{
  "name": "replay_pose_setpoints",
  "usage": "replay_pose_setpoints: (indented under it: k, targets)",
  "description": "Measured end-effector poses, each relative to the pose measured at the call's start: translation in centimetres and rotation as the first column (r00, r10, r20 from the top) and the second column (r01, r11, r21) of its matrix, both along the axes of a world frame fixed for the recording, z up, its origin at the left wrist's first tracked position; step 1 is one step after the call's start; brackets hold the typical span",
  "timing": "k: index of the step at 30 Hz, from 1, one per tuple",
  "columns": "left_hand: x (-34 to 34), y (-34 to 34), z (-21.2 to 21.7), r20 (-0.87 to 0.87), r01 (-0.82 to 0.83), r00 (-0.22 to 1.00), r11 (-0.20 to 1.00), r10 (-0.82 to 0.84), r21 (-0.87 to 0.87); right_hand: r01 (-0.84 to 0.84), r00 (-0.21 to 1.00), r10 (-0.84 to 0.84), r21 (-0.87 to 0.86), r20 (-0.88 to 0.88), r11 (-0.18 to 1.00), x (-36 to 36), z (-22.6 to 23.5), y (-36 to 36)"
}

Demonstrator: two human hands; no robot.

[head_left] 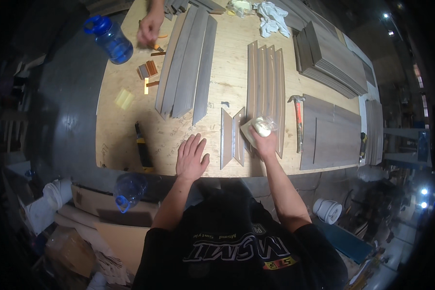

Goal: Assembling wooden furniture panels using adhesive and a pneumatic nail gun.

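Observation:
My left hand (192, 157) lies flat on the wooden tabletop (227, 58) near its front edge, fingers spread and holding nothing. In my right hand (266, 145) is a clear plastic bag of whitish paste (262, 125), squeezed between the fingers. Below it stand the near ends of several long brown strips (265, 72), each with a pale bead along its length. Left of the bag lie two short pieces with angled ends (226, 145), apart from my left hand. The bag's tip and part of the piece next to it are hidden.
Grey-brown boards (186, 63) lie left of centre; stacked panels (331, 58) and a hammer (298, 121) are at right. A black-and-yellow tool (142, 147) lies at left. Another person's hand (151, 29) holds an orange cutter (156, 47) near a blue bottle (112, 41).

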State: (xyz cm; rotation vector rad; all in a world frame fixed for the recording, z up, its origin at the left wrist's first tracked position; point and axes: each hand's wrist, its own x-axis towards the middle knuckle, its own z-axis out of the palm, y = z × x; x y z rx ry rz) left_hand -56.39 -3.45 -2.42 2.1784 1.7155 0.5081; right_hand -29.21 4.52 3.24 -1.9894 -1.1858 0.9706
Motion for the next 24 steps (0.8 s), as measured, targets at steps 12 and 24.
replay_pose_setpoints:
  k: [12, 24]
  targets:
    - [0.0, 0.1, 0.4, 0.045, -0.014, 0.999, 1.000, 0.015, -0.008, -0.035, 0.995, 0.040, 0.057, -0.089, 0.998, -3.9, 0.8, 2.1]
    - [-0.1, 0.0, 0.1, 0.059, -0.018, 0.998, 1.000, 0.018, -0.003, -0.029, 0.999, 0.034, 0.120, -0.036, 0.992, -4.8, 0.4, 1.0]
